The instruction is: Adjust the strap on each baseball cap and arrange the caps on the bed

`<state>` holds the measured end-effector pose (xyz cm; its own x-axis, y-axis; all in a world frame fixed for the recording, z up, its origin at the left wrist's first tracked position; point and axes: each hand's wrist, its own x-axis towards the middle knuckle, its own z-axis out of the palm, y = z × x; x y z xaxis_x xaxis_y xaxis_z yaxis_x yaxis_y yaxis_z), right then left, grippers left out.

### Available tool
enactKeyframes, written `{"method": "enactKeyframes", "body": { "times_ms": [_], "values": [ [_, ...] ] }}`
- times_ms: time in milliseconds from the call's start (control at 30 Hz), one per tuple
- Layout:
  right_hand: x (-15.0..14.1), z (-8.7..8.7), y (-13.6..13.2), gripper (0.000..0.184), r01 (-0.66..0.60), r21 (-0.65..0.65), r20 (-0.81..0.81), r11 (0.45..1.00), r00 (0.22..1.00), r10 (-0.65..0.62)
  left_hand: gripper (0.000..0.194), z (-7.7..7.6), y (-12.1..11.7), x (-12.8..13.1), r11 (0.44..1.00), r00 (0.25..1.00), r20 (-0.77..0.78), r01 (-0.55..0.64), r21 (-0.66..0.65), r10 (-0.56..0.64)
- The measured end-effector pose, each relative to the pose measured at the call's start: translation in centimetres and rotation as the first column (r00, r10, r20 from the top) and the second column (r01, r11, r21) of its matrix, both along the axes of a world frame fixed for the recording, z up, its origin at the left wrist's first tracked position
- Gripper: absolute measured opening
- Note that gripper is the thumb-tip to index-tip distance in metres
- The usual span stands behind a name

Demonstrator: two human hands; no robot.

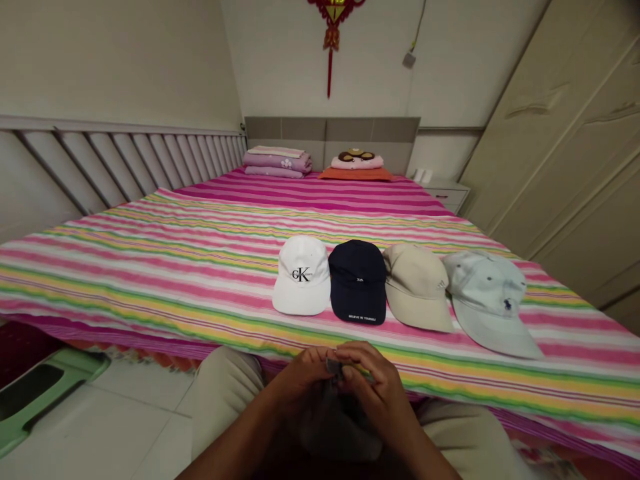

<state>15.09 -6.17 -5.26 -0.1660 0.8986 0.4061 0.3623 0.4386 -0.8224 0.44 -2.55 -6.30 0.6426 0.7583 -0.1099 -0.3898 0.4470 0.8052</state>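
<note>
Both hands meet low in the middle, just in front of the bed's edge. My left hand (306, 375) is closed, pinching a short strap end of a dark grey cap (340, 427). From the other side, my right hand (369, 379) grips the same cap's strap between thumb and fingers. Most of this cap hangs in shadow between my forearms, so its shape is hard to make out. Beyond the hands lie a white cap (301, 275), a navy cap (358, 281), a beige cap (418, 287) and a pale blue cap (490, 301), side by side with brims toward me.
A striped sheet (150, 267) covers the bed. Folded bedding (277, 162) and a pillow stack (357, 165) sit by the headboard (285, 127). A railing (125, 153) runs along the left, a wardrobe (565, 133) stands right, and a green stool (55, 387) is at lower left.
</note>
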Motion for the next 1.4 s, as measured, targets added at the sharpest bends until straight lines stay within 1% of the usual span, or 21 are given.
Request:
{"method": "enactKeyframes", "body": {
  "times_ms": [100,167,233,300,400,467,533,667,767,833,967,1033,1100,1200,1300,1400],
  "values": [
    [-0.1,0.5,0.0,0.017,-0.060,0.013,0.074,0.998,0.995,0.059,0.019,0.1,-0.1,0.1,0.998,0.998,-0.004,0.062,-0.022,-0.062],
    [-0.2,0.9,0.1,0.012,-0.086,-0.039,0.046,0.996,0.995,0.088,0.020,0.2,-0.1,0.2,0.994,0.995,-0.010,0.099,-0.039,-0.100],
    [-0.3,1.3,0.1,0.014,-0.125,-0.130,-0.049,0.984,0.992,0.119,0.023,0.3,-0.2,0.2,0.992,0.993,-0.011,0.117,-0.048,-0.117],
    [-0.2,1.6,0.2,0.018,-0.193,-0.236,-0.187,0.952,0.971,0.150,0.024,0.5,-0.2,0.1,0.992,0.992,-0.020,0.120,-0.042,-0.121],
    [-0.1,1.8,0.3,0.020,-0.322,-0.333,-0.424,0.886,0.891,0.164,0.022,0.6,-0.2,0.0,0.993,0.991,-0.062,0.118,-0.020,-0.119],
    [-0.2,1.9,0.3,0.020,-0.391,-0.357,-0.545,0.849,0.825,0.150,0.020,0.7,-0.1,-0.1,0.994,0.989,-0.100,0.111,-0.007,-0.112],
    [-0.3,1.9,0.3,0.020,-0.439,-0.372,-0.624,0.818,0.770,0.129,0.020,0.6,-0.1,-0.2,0.994,0.987,-0.121,0.107,-0.012,-0.108],
    [-0.5,1.8,0.3,0.022,-0.491,-0.375,-0.701,0.786,0.705,0.107,0.020,0.4,0.0,-0.2,0.996,0.983,-0.158,0.093,0.006,-0.091],
    [-0.6,1.7,0.3,0.023,-0.475,-0.388,-0.718,0.790,0.693,0.064,0.019,0.4,0.0,-0.1,0.998,0.981,-0.188,0.056,0.041,-0.047],
    [-0.7,1.7,0.3,0.023,-0.446,-0.411,-0.711,0.795,0.702,0.026,0.022,0.2,0.0,-0.1,0.998,0.980,-0.197,0.042,0.052,-0.031],
    [-0.8,1.8,0.2,0.026,-0.349,-0.434,-0.599,0.830,0.801,0.024,0.032,-0.3,0.1,0.0,0.994,0.981,-0.192,0.056,0.091,-0.037],
    [-0.9,1.7,0.1,0.027,-0.318,-0.432,-0.569,0.844,0.822,0.018,0.033,-0.4,0.0,0.0,0.993,0.979,-0.195,0.073,0.093,-0.053],
    [-1.0,1.6,0.1,0.027,-0.323,-0.439,-0.591,0.839,0.807,0.001,0.033,-0.2,-0.1,0.1,0.992,0.976,-0.209,0.084,0.089,-0.064],
    [-1.0,1.4,-0.1,0.024,-0.352,-0.430,-0.642,0.831,0.767,-0.007,0.033,0.1,-0.3,0.1,0.988,0.971,-0.234,0.079,0.130,-0.046],
    [-1.0,1.3,-0.2,0.022,-0.371,-0.399,-0.674,0.839,0.739,0.006,0.031,0.2,-0.5,0.2,0.982,0.969,-0.245,0.077,0.174,-0.032],
    [-0.9,1.2,-0.3,0.022,-0.360,-0.381,-0.679,0.852,0.734,0.007,0.027,0.4,-0.7,0.4,0.983,0.970,-0.243,0.039,0.177,0.005]
  ]
}}
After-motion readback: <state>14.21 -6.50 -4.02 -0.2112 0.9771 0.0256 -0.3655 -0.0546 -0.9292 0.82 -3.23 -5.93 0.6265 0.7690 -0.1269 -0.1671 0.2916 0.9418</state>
